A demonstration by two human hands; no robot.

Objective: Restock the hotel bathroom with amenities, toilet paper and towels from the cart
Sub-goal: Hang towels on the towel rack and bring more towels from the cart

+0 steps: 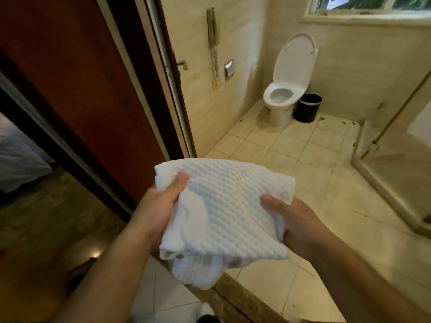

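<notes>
White towel [224,206] — waffle-textured, loosely folded into a rumpled bundle, its top face roughly flat. Held up in the air between left hand [158,206] and right hand [296,220], a thumb pressed on top at each side — one loose fold sags below the near edge.

1. Cream tiled floor [291,155], pretty glossy.
2. White toilet [279,101] stands on it, lid up.
3. Black bin [307,108] stands just right of the toilet.
4. Brown stone threshold strip [235,299], well apart from the toilet.
</notes>
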